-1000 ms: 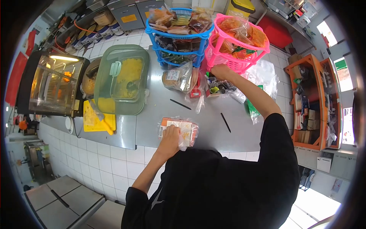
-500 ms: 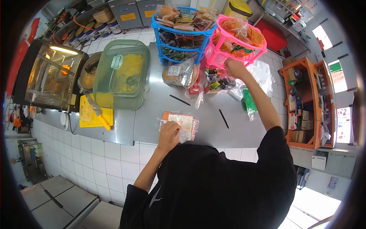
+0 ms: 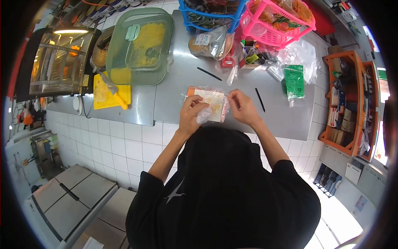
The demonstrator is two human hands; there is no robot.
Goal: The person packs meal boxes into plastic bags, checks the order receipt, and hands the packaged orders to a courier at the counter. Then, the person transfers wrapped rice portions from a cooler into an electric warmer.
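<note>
On the steel table in front of me lies a small stack of printed cards or packets (image 3: 213, 101) in clear plastic, with an orange edge at its left. My left hand (image 3: 191, 114) rests on its left side, fingers curled onto crumpled clear plastic (image 3: 203, 116). At the stack's right edge is my right hand (image 3: 243, 108), fingers closed in a pinch; whatever they hold, if anything, is too small to make out. One black pen-like stick (image 3: 209, 74) lies beyond the stack, and another black stick (image 3: 260, 100) lies right of my right hand.
Pink basket rack (image 3: 265, 29) and blue tiered rack (image 3: 211, 18) stand at the back, holding bagged items. A green packet (image 3: 294, 81) lies right. To the left are a lidded green tub (image 3: 166, 62), a yellow cutting board (image 3: 99, 97) with a knife (image 3: 119, 99), and a lit glass cabinet (image 3: 58, 66).
My right hand has come back from the pink rack to the right edge of the stack. My left hand stays on the stack. The camera view has tilted downward.
</note>
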